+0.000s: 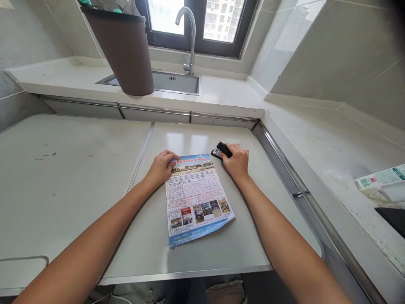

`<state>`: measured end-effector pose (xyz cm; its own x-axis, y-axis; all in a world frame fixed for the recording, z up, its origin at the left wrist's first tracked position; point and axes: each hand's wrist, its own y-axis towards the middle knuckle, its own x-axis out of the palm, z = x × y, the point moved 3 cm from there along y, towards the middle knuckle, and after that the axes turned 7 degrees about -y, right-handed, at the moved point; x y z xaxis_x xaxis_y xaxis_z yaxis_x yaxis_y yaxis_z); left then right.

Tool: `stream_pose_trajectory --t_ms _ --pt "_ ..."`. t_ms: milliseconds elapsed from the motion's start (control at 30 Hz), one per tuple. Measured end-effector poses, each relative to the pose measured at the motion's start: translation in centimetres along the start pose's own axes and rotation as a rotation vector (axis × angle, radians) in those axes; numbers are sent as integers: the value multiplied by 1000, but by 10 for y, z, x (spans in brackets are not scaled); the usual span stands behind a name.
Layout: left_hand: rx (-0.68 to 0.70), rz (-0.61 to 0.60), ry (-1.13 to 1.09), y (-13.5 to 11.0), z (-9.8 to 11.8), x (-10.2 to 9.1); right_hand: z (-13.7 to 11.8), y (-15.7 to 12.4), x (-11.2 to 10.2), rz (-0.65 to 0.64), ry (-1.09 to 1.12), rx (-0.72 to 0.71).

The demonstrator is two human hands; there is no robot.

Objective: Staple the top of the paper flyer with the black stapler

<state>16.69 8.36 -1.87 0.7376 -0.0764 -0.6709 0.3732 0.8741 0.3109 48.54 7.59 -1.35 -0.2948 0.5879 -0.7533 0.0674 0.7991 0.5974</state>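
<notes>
A stack of printed flyers (198,198) with a blue header and small photos lies on the grey table (79,177) in front of me. My left hand (163,166) rests on the stack's top left corner, fingers curled down onto the paper. My right hand (237,160) is closed around a black stapler (222,150) at the stack's top right corner. The stapler's jaws sit at the flyer's edge.
A white counter (221,90) with a steel sink (177,82) and tap (190,38) runs along the back under a window. A brown bin (125,48) stands by the sink. Paper packaging (381,181) lies on the right counter.
</notes>
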Motion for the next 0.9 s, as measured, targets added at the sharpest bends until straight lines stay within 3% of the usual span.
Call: stream_pose_trajectory --t_ms 233,500,900 --pt "-21 93 -111 1 4 -10 -10 0 8 -28 45 -90" --pt "-64 85 -161 1 4 -9 -13 -1 4 -124 138 -193" --pt "-101 45 -172 0 1 -7 -16 -3 5 -117 195 -255"
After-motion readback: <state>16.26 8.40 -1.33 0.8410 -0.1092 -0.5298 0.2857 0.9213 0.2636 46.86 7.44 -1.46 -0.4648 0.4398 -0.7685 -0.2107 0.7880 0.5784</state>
